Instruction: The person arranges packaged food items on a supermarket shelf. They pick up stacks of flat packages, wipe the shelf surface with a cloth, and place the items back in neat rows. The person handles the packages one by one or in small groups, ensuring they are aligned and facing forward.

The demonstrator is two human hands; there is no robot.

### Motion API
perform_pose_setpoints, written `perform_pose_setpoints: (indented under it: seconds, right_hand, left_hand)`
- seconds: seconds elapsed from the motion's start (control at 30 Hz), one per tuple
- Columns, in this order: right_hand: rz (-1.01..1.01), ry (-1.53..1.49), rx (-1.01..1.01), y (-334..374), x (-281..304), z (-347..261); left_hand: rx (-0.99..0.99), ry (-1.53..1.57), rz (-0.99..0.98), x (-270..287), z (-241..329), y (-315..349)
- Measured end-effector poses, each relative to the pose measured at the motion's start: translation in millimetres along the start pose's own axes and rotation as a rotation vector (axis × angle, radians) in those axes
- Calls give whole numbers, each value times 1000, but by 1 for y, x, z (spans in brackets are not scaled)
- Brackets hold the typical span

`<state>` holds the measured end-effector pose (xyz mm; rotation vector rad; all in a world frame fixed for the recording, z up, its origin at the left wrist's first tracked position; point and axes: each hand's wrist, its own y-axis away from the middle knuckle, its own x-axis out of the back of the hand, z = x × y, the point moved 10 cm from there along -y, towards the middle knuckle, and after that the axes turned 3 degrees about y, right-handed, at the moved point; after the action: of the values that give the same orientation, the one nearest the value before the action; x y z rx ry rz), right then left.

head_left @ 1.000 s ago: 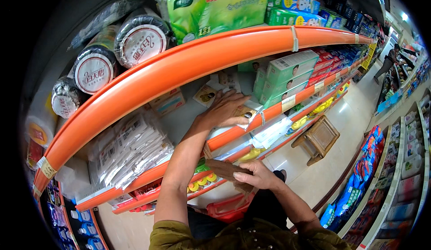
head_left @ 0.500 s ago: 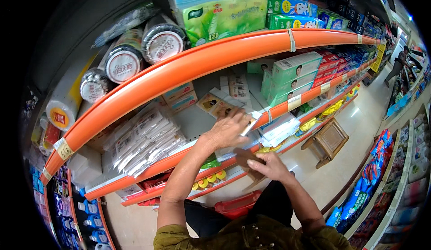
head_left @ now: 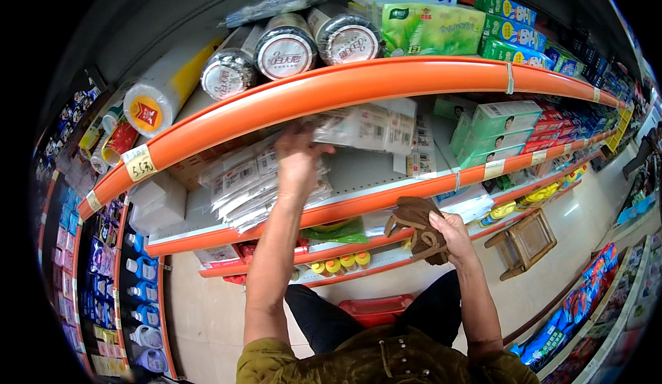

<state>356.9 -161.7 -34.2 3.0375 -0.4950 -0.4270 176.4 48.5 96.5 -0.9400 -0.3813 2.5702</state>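
My left hand [head_left: 299,155], a little blurred, reaches into the shelf under the orange rail. Its fingers close on the left end of some flat white packets [head_left: 369,127] in clear wrap. These are lifted off the shelf board, and how many there are I cannot tell. Just below and left of that hand lies a fanned pile of similar flat packets [head_left: 241,184]. In front of the shelf's lower edge, my right hand [head_left: 452,233] grips a crumpled brown cloth [head_left: 419,227].
A thick orange rail [head_left: 331,93] arches above the shelf, with wrapped rolls [head_left: 285,56] and a green tissue pack [head_left: 433,31] over it. Pale green boxes [head_left: 498,132] stand to the right. A wooden stool [head_left: 524,242] and a red stool [head_left: 376,308] are on the floor.
My left hand has moved left, carrying flat packets from the shelf's middle. The brown cloth in my right hand has come up and slightly right. The view has shifted left.
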Motion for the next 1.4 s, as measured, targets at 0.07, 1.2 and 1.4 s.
perform_pose_setpoints:
  seconds: [0.07, 1.2, 1.4]
  right_hand:
    - [-21, -49, -58, -5, -7, 7]
    - [312, 280, 686, -66, 16, -154]
    - [9, 1816, 118, -167, 3, -39]
  left_hand:
    - [48, 126, 9, 32, 16, -5]
    - [-647, -1398, -506, -51, 9, 74]
    - [-423, -1349, -884, -98, -139, 75]
